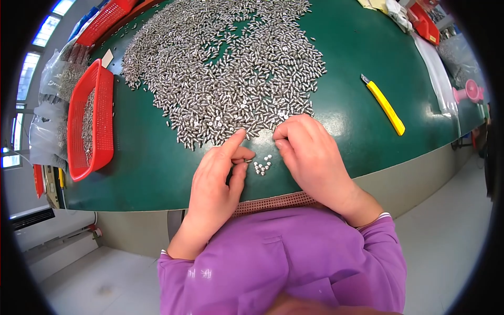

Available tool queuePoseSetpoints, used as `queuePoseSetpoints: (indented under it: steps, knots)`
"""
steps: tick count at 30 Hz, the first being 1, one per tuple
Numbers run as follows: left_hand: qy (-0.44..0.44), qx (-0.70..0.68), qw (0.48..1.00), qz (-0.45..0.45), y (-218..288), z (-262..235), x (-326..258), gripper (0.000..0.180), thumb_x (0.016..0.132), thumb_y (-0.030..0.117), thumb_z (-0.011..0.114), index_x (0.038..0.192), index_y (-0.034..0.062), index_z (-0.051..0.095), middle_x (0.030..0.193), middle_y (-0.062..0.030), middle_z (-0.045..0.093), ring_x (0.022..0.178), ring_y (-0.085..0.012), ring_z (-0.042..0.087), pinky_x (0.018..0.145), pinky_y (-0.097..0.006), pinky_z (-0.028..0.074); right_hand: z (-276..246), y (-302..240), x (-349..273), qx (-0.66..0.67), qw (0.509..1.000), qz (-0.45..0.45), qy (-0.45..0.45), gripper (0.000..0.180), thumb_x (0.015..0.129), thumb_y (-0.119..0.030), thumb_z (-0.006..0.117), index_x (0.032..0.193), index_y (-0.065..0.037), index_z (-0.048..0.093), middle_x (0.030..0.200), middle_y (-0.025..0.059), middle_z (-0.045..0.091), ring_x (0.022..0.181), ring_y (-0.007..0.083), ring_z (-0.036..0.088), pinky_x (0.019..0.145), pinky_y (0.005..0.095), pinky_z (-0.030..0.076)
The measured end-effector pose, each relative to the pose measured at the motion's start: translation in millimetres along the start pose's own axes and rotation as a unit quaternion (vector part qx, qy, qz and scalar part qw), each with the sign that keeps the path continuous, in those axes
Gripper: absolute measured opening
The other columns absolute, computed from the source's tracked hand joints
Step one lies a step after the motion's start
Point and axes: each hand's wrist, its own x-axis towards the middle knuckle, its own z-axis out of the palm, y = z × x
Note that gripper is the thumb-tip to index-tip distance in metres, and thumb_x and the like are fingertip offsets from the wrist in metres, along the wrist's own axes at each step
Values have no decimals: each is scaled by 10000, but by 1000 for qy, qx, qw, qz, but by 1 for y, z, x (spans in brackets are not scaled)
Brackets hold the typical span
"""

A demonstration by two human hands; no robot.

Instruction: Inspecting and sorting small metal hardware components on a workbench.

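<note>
A broad heap of small silvery metal parts point(236, 79), short and pointed like pins, covers the far middle of the green table point(346, 147). My left hand point(214, 170) is at the heap's near edge, its index finger stretched toward the parts. Between its thumb and another finger a small metal part point(249, 160) shows. My right hand point(311, 149) touches the near right edge of the heap, thumb and fingers pinched together; what they hold is hidden. On the table between my hands stands a little cluster of shiny round-ended metal pieces point(261, 168).
A red perforated basket point(107, 118) holding similar parts stands left, beside plastic bags point(48, 123) of parts. A yellow utility knife point(385, 105) lies to the right with its blade tip out. A pink object point(472, 91) and a red bin point(424, 25) are at far right.
</note>
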Motion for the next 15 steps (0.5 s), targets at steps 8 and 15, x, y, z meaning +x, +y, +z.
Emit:
queuePoseSetpoints:
  steps: [8, 15]
  knots:
    - [0, 15, 1000, 14, -3, 0, 1, 599, 834, -107, 654, 1399, 44, 523, 975, -76, 689, 884, -263, 635, 803, -379, 517, -6, 1, -4, 25, 1000, 3, -10, 219, 838, -7, 688, 1042, -48, 621, 940, 96, 576, 902, 303, 595, 794, 408, 505]
    - [18, 56, 998, 38, -4, 0, 1, 577, 826, -109, 656, 1370, 43, 538, 922, -75, 638, 845, -261, 615, 778, -386, 505, -15, -2, -7, 34, 998, 22, -37, 191, 796, -83, 760, 967, -79, 675, 892, 54, 584, 882, 273, 592, 753, 392, 496]
